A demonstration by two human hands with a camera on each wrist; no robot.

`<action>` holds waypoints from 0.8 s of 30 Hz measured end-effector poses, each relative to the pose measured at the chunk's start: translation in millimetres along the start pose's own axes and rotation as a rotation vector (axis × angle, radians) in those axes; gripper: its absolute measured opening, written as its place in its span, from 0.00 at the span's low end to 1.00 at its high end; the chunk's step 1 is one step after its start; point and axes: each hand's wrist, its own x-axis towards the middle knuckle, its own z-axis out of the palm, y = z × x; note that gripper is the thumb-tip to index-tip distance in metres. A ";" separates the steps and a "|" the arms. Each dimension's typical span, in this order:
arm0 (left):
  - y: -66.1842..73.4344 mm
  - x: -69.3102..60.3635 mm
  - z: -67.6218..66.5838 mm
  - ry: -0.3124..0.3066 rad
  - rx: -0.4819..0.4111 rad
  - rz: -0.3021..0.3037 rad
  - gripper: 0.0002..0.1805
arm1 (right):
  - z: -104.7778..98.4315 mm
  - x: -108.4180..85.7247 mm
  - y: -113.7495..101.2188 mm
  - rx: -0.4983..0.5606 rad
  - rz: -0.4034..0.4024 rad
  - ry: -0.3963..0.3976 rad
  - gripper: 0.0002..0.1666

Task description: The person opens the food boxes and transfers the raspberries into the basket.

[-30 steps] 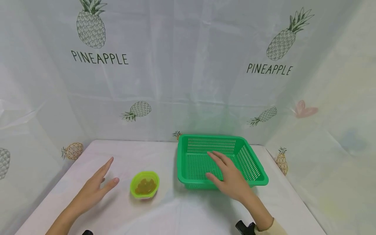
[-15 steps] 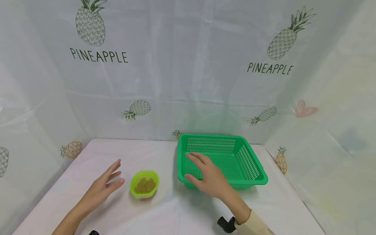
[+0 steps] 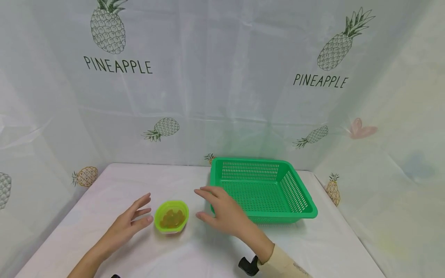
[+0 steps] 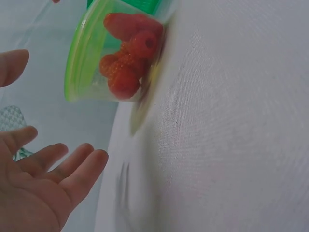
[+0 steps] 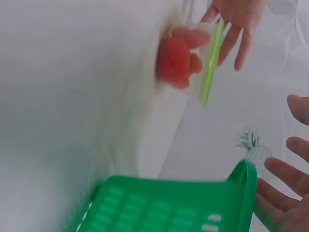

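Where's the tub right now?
In the head view, the tub sits left of centre on the table, between the left hand and right hand, touching neither; the basket is to its right.

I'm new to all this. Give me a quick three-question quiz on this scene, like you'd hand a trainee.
1. Put in order, left to right in the head view: basket, tub, left hand.
2. Fill in: in the left wrist view, the berries in the tub look ____ in colour.
3. True or false: the left hand is gripping the tub.

Key:
1. Left hand, tub, basket.
2. Red.
3. False; the left wrist view shows a gap between them.
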 end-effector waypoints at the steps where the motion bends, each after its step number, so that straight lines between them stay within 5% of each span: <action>1: 0.0 -0.4 0.4 -0.005 -0.004 0.001 0.41 | 2.0 1.8 -1.9 -0.001 -0.010 -0.007 0.37; 24: -3.5 -1.0 4.1 -0.081 -0.096 -0.034 0.42 | 53.1 9.6 -28.6 0.036 -0.011 -0.040 0.34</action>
